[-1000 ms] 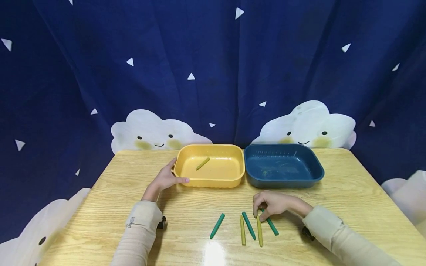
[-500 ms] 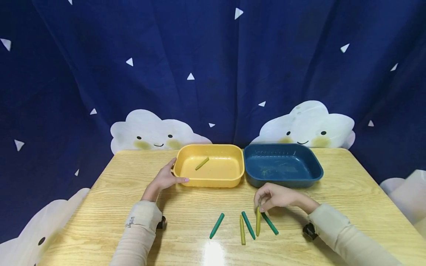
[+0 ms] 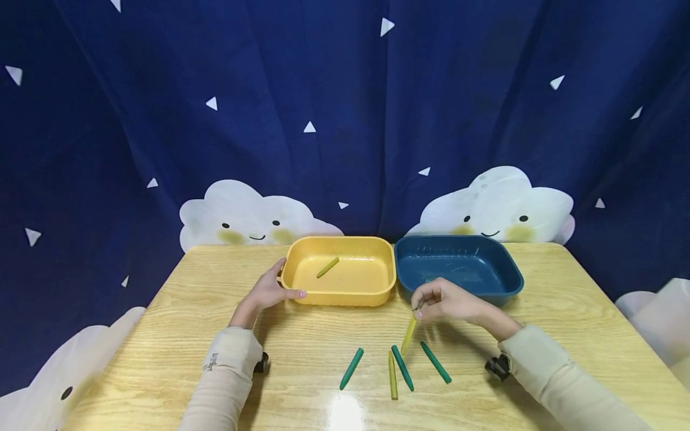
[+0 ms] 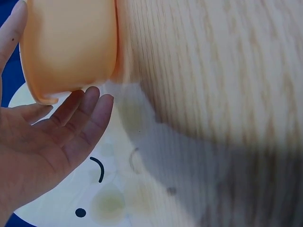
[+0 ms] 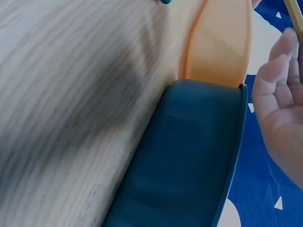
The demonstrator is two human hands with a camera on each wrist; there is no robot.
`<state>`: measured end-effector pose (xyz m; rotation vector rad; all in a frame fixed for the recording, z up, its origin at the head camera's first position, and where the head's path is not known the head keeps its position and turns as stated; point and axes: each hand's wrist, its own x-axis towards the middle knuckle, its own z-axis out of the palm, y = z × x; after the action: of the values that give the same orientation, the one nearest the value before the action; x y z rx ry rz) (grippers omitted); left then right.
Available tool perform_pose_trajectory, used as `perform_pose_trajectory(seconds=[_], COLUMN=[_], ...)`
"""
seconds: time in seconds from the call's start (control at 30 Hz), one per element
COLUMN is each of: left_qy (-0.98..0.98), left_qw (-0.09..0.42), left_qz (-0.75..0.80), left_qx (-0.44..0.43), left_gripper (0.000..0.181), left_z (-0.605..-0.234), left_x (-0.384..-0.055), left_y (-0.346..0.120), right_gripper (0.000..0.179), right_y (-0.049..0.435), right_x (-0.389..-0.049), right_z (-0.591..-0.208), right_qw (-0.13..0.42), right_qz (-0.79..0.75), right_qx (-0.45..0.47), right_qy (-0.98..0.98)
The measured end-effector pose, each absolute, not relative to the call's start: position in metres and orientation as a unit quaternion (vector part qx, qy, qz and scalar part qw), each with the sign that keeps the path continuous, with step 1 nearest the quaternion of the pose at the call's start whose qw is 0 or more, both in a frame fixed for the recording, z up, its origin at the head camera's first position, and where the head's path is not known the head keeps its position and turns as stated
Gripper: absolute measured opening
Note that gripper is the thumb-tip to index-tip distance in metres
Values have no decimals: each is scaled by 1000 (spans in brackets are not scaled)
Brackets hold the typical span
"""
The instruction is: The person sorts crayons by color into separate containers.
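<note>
My right hand [image 3: 450,302] pinches a yellow crayon [image 3: 408,337] by its upper end, thumb against fingertips; the crayon hangs tilted in front of the blue basin [image 3: 458,293]. In the right wrist view that crayon [image 5: 294,14] shows at the upper right corner, above the fingers. With relaxed fingers, my left hand [image 3: 266,291] rests against the left end of the yellow basin [image 3: 345,298], its thumb along the front rim. The left wrist view has those fingers at the basin's end wall [image 4: 71,47]. Inside the yellow basin lies another yellow crayon [image 3: 327,267].
On the wooden table [image 3: 302,359] lie a green crayon [image 3: 351,369], a yellow crayon [image 3: 393,376], a second green crayon [image 3: 402,367] and a third green crayon [image 3: 435,361]. Both basins stand side by side at the back, before a blue curtain [image 3: 345,120].
My right hand has lifted the yellow crayon from among the others and carried it back toward the basins, its lower end swinging left. My left hand stays on the yellow basin.
</note>
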<state>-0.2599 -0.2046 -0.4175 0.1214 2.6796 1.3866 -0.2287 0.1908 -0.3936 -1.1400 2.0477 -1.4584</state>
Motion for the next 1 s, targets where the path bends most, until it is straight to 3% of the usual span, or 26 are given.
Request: perform_pose_trajectory(seconds=[0.3,0.47,0.63,1.0], left_qy=[886,891,895,891], left_qw=[67,60,63,63], left_qz=[458,448,438,447], left_qx=[39,45,53,48], left_gripper=[104,104,104,106], left_z=[-420,-415,-411,-414], left_x=[-258,-260,-261,-260], left_y=[-203,-204,-205,-206], right_gripper=[21,16,6,8], right_y=[192,192,193,191], right_x=[-236,-244,-247,-258], right_z=[-385,-374,-367,-345], right_qw=[149,112,111,93], right_qz=[-559,-593,-647,-697], right_qx=[-290,-241,-186,-146], right_qy=[762,760,731,696])
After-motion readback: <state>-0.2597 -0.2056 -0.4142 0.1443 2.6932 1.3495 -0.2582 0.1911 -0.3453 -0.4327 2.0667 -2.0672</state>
